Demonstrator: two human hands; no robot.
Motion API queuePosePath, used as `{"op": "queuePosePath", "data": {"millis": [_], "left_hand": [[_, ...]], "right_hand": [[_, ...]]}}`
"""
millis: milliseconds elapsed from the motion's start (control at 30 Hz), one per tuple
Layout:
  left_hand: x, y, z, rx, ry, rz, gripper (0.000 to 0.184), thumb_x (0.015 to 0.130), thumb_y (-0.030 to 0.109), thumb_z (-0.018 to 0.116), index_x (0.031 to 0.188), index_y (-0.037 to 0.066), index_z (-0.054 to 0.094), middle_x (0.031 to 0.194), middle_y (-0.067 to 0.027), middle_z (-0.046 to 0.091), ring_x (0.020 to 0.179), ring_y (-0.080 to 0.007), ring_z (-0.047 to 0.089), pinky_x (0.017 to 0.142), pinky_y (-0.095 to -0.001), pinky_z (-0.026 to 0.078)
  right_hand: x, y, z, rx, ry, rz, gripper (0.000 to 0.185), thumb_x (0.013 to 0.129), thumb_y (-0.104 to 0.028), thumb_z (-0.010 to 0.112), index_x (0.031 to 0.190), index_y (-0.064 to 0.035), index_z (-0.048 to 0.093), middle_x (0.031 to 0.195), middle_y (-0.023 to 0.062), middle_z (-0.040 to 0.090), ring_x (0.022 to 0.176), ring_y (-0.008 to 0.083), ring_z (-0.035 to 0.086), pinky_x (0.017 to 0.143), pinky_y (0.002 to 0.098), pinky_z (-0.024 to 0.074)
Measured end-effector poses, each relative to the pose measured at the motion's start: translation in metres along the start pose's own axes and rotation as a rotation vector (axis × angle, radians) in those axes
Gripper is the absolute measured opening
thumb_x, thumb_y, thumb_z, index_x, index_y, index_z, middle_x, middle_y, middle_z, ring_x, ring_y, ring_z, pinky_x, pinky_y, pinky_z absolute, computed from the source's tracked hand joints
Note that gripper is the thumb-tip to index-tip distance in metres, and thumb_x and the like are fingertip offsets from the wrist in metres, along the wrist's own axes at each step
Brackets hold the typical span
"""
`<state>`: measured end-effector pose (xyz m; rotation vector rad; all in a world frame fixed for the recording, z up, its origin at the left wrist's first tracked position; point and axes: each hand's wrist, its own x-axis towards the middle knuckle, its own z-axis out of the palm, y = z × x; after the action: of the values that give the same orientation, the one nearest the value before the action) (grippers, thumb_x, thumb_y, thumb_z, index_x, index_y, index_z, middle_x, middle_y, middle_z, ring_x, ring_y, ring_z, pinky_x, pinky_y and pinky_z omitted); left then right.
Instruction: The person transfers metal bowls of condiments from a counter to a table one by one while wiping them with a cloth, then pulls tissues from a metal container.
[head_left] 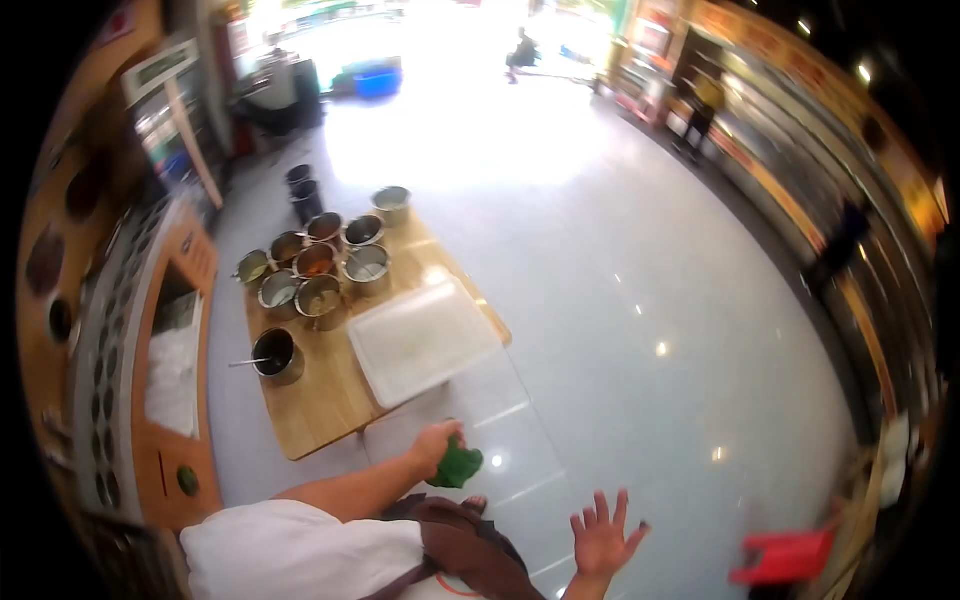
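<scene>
My left hand [433, 447] is closed around a crumpled green cloth [459, 467], which hangs below the fingers in front of the table's near edge. My right hand [604, 539] is held up over the floor with its fingers spread, and nothing is in it. Ahead of my left hand stands a wooden table [318, 412]. A white translucent tray or lid [428, 338] lies on its right side. Several metal pots with food in them, one of them an orange-red pot [315, 262], are grouped behind it. A dark pot [273, 352] with a spoon handle sits apart at the left.
An orange-fronted counter [180, 400] runs along the left. Dark containers [304, 192] stand beyond the table. A red stool [785, 556] is at lower right. Along the right-hand counter, a person [703, 106] stands far off and another person [838, 245] is nearer. A blue tub [377, 82] is at the back.
</scene>
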<state>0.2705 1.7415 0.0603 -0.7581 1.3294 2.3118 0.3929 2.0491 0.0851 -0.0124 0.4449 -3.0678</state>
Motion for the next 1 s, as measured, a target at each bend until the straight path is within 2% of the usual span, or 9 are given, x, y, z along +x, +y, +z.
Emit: {"op": "queuePosePath", "data": {"millis": [133,200,233,400,433,633,700,800,1000], "left_hand": [[0.053,0.039,0.056,-0.074,-0.037,0.056,0.024,0.084,0.023,0.053,0.068,0.006,0.053,0.061,-0.0071,0.053,0.061,-0.0195,0.055,0.061,-0.0311,0.046],[0.084,0.050,0.084,0.058,-0.032,0.100,0.025,0.084,0.024,0.053,0.067,0.005,0.054,0.061,-0.0067,0.053,0.062,-0.0191,0.055,0.063,-0.0300,0.045],[0.097,0.055,0.094,0.039,0.010,0.069,0.027,0.084,0.025,0.052,0.066,0.005,0.054,0.061,-0.0068,0.054,0.063,-0.0187,0.055,0.064,-0.0295,0.045],[0.192,0.062,0.134,-0.011,0.187,0.100,0.028,0.085,0.026,0.052,0.066,0.006,0.053,0.062,-0.0069,0.054,0.061,-0.0183,0.054,0.063,-0.0300,0.045],[0.211,0.060,0.147,-0.135,0.216,0.062,0.027,0.085,0.026,0.052,0.067,0.006,0.053,0.062,-0.0069,0.054,0.060,-0.0184,0.054,0.062,-0.0304,0.045],[0.273,0.108,0.201,-0.302,0.405,0.166,0.022,0.085,0.022,0.052,0.073,0.005,0.052,0.064,-0.0082,0.051,0.060,-0.0197,0.051,0.060,-0.0323,0.045],[0.295,0.139,0.218,-0.366,0.438,0.185,0.022,0.085,0.022,0.052,0.073,0.004,0.051,0.064,-0.0086,0.051,0.061,-0.0197,0.051,0.060,-0.0325,0.045],[0.337,0.159,0.230,-0.495,0.438,0.239,0.021,0.085,0.021,0.053,0.074,0.003,0.050,0.064,-0.0088,0.050,0.061,-0.0197,0.051,0.061,-0.0325,0.045],[0.417,0.201,0.234,-0.592,0.547,0.268,0.015,0.080,0.012,0.060,0.073,0.004,0.050,0.062,-0.0073,0.049,0.058,-0.0180,0.049,0.059,-0.0311,0.045]], "right_hand": [[0.085,-0.044,-0.004,-0.040,0.023,0.055,0.064,0.089,-0.057,0.035,0.139,-0.0177,0.028,0.133,0.0234,0.038,0.112,0.0406,0.048,0.097,0.0563,0.0330],[0.134,-0.067,0.000,-0.074,0.034,0.074,0.063,0.085,-0.051,0.047,0.135,-0.0145,0.037,0.129,0.0190,0.045,0.109,0.0361,0.049,0.097,0.0523,0.0341],[0.157,-0.077,-0.019,-0.076,-0.022,0.112,0.071,0.084,-0.059,0.044,0.139,-0.0170,0.028,0.138,0.0202,0.034,0.114,0.0364,0.046,0.101,0.0516,0.0298],[0.278,-0.137,-0.068,-0.088,0.031,0.221,0.067,0.085,-0.057,0.043,0.138,-0.0175,0.030,0.135,0.0200,0.038,0.114,0.0358,0.046,0.100,0.0531,0.0304],[0.309,-0.151,-0.072,-0.154,0.052,0.249,0.066,0.086,-0.055,0.043,0.138,-0.0175,0.031,0.134,0.0200,0.039,0.114,0.0352,0.046,0.099,0.0529,0.0307],[0.493,-0.203,-0.094,-0.164,-0.061,0.361,0.062,0.087,-0.052,0.044,0.138,-0.0186,0.031,0.135,0.0193,0.038,0.115,0.0346,0.046,0.100,0.0531,0.0303],[0.579,-0.208,-0.094,-0.257,0.078,0.443,0.057,0.090,-0.056,0.034,0.132,-0.0192,0.040,0.122,0.0183,0.052,0.101,0.0337,0.057,0.086,0.0518,0.0435],[0.669,-0.212,-0.087,-0.232,0.041,0.504,0.051,0.092,-0.051,0.034,0.130,-0.0179,0.041,0.122,0.0188,0.051,0.103,0.0360,0.054,0.088,0.0526,0.0421],[0.831,-0.175,-0.073,-0.155,0.069,0.596,0.059,0.088,-0.059,0.034,0.127,-0.0153,0.043,0.120,0.0189,0.052,0.096,0.0341,0.057,0.087,0.0519,0.0421]]}}
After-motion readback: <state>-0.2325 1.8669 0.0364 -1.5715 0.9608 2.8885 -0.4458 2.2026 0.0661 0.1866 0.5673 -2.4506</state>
